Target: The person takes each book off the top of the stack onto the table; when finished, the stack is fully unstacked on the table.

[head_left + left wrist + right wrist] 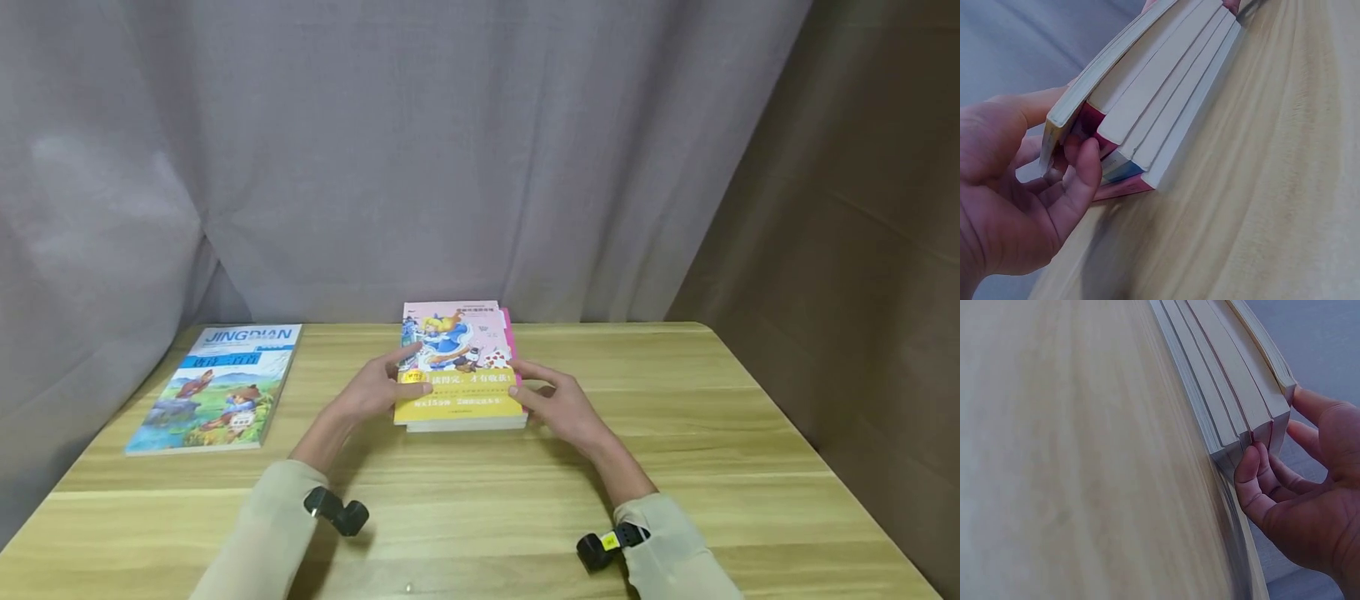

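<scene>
A picture book (465, 404) with a pink cover and a yellow band lies on top of a stack of books (468, 426) near the table's back edge. My left hand (366, 392) grips its left side, thumb over the cover. In the left wrist view that hand's fingers curl below the top book (1110, 57), against the side of the stack (1159, 94). My right hand (564, 408) holds the opposite side, thumb at the top book's edge (1272, 356). Its other fingers bend against the stack's side in the right wrist view. Several page blocks show beneath, slightly staggered.
A book with a blue title and a landscape cover (213, 387) lies flat on the wooden table (465, 517) at the left. Grey curtains (450, 150) hang right behind the table. A brown curtain (855, 250) borders the right side.
</scene>
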The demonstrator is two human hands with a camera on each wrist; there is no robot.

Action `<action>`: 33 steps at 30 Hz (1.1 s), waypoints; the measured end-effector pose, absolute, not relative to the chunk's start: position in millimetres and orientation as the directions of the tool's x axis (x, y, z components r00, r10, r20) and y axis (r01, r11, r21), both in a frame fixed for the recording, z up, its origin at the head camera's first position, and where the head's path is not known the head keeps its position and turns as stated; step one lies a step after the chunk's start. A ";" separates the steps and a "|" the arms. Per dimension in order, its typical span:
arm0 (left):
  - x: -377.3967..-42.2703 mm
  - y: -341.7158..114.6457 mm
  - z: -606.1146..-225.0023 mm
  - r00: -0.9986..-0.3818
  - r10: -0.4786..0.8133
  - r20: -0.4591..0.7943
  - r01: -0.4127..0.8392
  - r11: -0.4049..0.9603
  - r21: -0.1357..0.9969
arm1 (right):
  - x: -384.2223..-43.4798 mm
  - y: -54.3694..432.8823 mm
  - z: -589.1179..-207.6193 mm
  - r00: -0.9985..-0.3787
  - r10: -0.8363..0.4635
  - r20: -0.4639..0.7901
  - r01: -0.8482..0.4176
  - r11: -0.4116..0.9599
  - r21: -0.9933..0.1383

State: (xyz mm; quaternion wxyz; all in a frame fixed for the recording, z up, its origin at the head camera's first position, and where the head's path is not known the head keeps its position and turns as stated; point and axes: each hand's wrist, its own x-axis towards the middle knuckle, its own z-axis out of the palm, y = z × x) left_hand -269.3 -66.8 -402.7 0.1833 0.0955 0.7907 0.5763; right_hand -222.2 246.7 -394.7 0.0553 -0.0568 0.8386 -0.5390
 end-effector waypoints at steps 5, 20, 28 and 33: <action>-264.8 -70.3 -405.3 -0.927 0.331 -0.176 -0.093 0.252 0.963 | -223.8 246.3 -394.5 -0.986 -0.164 -0.033 -0.038 0.412 -0.910; -257.0 -87.7 -411.5 -0.931 0.309 -0.193 -0.158 0.135 0.978 | -224.3 249.2 -397.7 -0.983 -0.175 -0.054 -0.025 0.420 -0.907; -249.7 -99.6 -415.6 -0.904 0.380 -0.194 -0.225 -0.036 0.974 | -224.2 249.5 -398.0 -0.986 -0.155 -0.062 -0.007 0.410 -0.912; -244.4 -106.4 -416.7 -0.881 0.428 -0.203 -0.263 -0.086 0.961 | -223.0 248.9 -396.9 -0.984 -0.154 -0.088 0.014 0.424 -0.905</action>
